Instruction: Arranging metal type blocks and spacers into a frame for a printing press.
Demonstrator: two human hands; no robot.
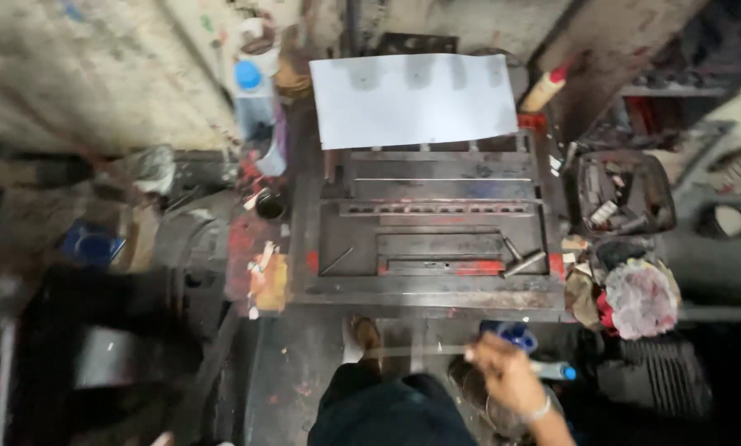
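1. A thin pale rod (416, 350) is pinched at one end by the fingers of the right hand (507, 376), closed on it low in the view, in front of the dark metal press bed (437, 239).
2. The left hand (164, 438) is barely seen at the bottom edge (its grip cannot be told).
3. The rod could probably slip, being blurred and held by one end.
4. The white sheet (412, 99) on the bed's far side could be snagged.

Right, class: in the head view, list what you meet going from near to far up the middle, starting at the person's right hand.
Right hand → long thin rod held in it → dark metal machine bed with red paint patches → white sheet lying at its far end.
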